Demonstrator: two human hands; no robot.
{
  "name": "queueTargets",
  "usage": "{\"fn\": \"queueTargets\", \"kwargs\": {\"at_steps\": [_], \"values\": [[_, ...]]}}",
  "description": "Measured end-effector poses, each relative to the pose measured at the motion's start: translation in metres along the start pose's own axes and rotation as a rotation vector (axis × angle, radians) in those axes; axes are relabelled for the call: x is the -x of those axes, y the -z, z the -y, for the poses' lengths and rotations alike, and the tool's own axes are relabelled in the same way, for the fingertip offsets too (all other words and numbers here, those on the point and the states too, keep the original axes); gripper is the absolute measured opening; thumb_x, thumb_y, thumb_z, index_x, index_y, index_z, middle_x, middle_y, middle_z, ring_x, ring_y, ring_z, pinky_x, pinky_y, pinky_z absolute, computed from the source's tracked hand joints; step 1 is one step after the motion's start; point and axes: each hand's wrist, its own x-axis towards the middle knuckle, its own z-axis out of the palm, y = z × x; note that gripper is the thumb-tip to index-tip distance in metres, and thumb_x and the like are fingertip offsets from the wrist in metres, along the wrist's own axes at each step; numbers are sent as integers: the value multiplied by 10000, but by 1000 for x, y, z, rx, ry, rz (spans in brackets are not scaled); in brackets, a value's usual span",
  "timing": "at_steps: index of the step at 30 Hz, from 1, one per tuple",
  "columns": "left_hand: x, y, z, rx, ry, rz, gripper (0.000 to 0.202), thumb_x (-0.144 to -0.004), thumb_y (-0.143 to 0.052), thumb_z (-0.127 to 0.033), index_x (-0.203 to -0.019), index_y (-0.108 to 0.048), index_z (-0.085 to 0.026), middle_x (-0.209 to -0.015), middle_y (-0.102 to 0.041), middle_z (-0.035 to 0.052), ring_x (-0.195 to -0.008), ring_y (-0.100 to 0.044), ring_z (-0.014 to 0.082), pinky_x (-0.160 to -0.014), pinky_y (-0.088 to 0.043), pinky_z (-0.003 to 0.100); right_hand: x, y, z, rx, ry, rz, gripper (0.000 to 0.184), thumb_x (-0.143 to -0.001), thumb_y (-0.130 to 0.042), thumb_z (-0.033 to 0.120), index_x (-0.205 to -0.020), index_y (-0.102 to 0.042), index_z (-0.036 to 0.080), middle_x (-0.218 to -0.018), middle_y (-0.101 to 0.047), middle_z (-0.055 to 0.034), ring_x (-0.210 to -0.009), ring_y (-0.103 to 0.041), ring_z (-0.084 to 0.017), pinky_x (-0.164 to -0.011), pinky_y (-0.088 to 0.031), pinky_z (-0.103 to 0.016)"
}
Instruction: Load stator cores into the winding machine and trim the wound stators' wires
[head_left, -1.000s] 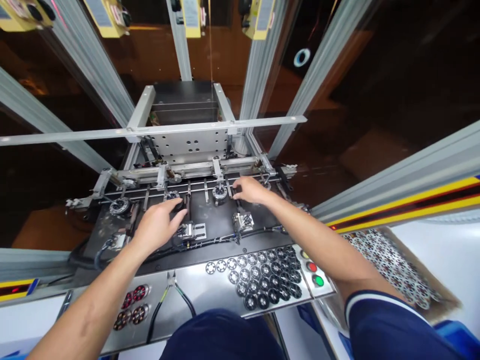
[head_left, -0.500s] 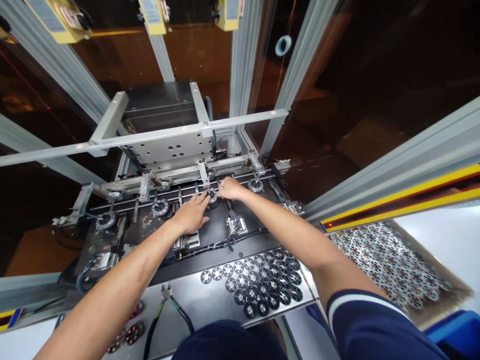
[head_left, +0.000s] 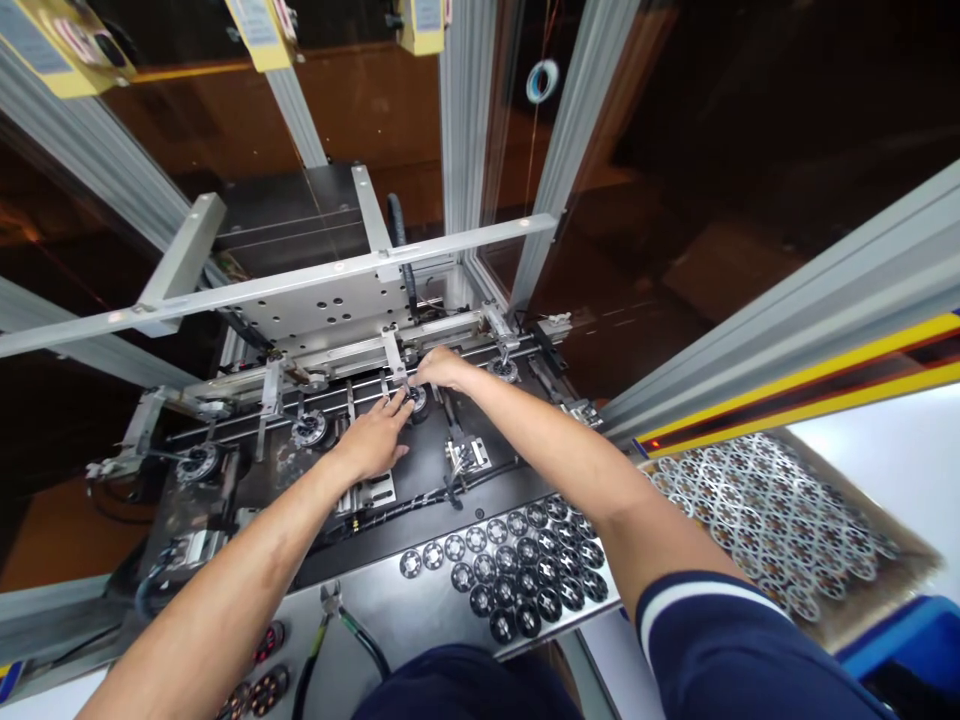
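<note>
My left hand point(head_left: 375, 437) reaches to a round, slotted motor stator core point(head_left: 417, 403) on the machine's third station. Its fingers are stretched out and the thumb stands apart; the fingertips rest at the core's left edge. Just above the same core, my right hand point(head_left: 441, 367) has its fingers curled together against the core's upper edge. What those fingers pinch, if anything, is hidden. Other slotted cores sit on the stations: one point(head_left: 198, 462) far left, one point(head_left: 309, 428) left of my left hand, and one point(head_left: 503, 370) right of my right hand.
On the front ledge point(head_left: 405, 610) lie rows of black-and-silver cores point(head_left: 527, 577), pliers point(head_left: 330, 605) and copper-wound cores point(head_left: 268, 690). A box of bare cores point(head_left: 765, 520) stands at right beside a yellow-edged light barrier point(head_left: 795, 385). A metal bar point(head_left: 300, 277) crosses above the stations.
My right hand has moved left relative to the core, closer to my left fingertips, and now sits over its upper edge. My left hand stays at the core. The camera view has shifted slightly.
</note>
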Motion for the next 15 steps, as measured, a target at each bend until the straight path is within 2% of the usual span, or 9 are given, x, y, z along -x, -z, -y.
{"fn": "queueTargets", "kwargs": {"at_steps": [3,9,12,15], "values": [[-1,-1,1,21,3,2,769,-765,-662,-252,-1472,-368,-179,-1602,-222,132,-1420,-350,337,-1100,-401,441,6,-4,0,-1,35,75,306,-927,-595,348,-1154,-599,143,-1140,-631,-67,-964,-642,-205,-811,-564,-386],[2,0,0,40,14,-8,806,-725,-689,-230,-1467,-377,-189,-1597,-229,125,-1407,-378,318,-1096,-409,416,25,-6,7,23,111,14,308,-930,-589,352,-1158,-596,144,-1140,-631,-69,-965,-642,-204,-815,-563,-388],[12,9,-6,40,5,-43,705,-765,-651,-259,-1427,-439,-144,-1552,-344,157,-1391,-408,315,-1085,-420,420,49,5,-1,38,173,-38,294,-928,-592,358,-1130,-611,146,-1144,-639,-72,-991,-639,-204,-852,-549,-406],[18,23,-20,62,-49,-91,497,-854,-557,-341,-1314,-567,-154,-1374,-595,142,-1261,-570,283,-1044,-462,393,80,32,-26,84,195,-94,254,-912,-613,372,-1023,-653,147,-1074,-675,-54,-1021,-635,-197,-924,-511,-421]]}}
